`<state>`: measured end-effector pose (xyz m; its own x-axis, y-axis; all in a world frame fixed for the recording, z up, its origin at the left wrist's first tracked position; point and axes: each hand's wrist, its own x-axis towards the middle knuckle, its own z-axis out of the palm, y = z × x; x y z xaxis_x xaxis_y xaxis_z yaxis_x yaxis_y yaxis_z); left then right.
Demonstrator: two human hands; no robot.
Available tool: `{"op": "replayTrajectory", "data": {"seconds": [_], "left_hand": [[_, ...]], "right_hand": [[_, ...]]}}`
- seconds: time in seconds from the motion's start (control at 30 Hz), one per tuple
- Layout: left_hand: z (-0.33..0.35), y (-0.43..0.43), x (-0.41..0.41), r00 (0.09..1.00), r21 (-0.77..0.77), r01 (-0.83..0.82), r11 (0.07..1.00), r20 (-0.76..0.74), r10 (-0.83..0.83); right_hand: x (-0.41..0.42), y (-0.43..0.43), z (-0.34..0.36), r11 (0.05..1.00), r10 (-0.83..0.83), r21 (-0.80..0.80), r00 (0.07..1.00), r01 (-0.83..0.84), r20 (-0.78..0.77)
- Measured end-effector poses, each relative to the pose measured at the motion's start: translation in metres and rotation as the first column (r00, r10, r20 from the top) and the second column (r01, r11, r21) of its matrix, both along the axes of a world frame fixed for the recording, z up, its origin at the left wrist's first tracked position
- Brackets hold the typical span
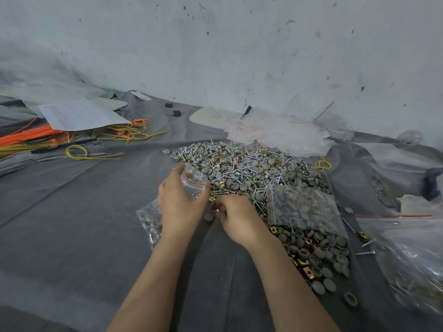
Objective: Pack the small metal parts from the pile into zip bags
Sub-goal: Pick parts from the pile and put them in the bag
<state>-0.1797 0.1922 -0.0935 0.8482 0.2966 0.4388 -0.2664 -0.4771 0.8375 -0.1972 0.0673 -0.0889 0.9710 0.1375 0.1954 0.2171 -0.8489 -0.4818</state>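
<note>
At the near edge of the pile (251, 168), your right hand (236, 216) lay knuckles-up, its fingers curled down among the screws, grey caps and brass clips. The fingertips were hidden, so I could not tell whether they had closed on a part or were only raking.

Your left hand (178, 200) gripped a small zip bag (194, 184) just beside it. Thumb and fingers were wrapped round the plastic, with the red zip strip on the side toward the pile. The bag looked close to empty, so this one had hardly been filled.

To do the step well, you needed the mouth held wide. A lower grip, with thumb and forefinger spreading the lips, would have served better than squeezing the middle. Keeping the hands close together was right, since carrying parts farther invited drops onto the grey cloth (96, 212). Screws were best fed head first, because their points could pierce thin film.

A filled bag (304, 207) rested on the pile to your right. Another (148, 219) lay under your left wrist.
</note>
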Motion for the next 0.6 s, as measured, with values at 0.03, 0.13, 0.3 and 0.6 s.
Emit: {"op": "replayTrajectory", "data": {"seconds": [0.03, 0.13, 0.3, 0.6], "left_hand": [[0.0, 0.0, 0.0, 1.0, 0.006, 0.0, 1.0, -0.001, 0.0], [-0.001, 0.0, 0.001, 1.0, 0.032, 0.005, 0.999, -0.008, -0.005], [-0.001, 0.0, 0.001, 1.0, 0.052, 0.005, 0.999, -0.03, -0.003], [-0.001, 0.0, 0.0, 1.0, 0.088, 0.008, 0.996, -0.025, -0.006]], "right_hand": [[0.0, 0.0, -0.001, 1.0, 0.013, -0.015, 1.0, -0.013, -0.006], [0.002, -0.002, -0.002, 0.996, -0.003, 0.085, 0.998, 0.008, -0.061], [0.005, -0.011, 0.004, 0.969, -0.096, 0.223, 0.995, 0.102, -0.039], [0.001, 0.0, 0.0, 0.999, 0.053, -0.011, 0.997, -0.053, -0.061]]}}
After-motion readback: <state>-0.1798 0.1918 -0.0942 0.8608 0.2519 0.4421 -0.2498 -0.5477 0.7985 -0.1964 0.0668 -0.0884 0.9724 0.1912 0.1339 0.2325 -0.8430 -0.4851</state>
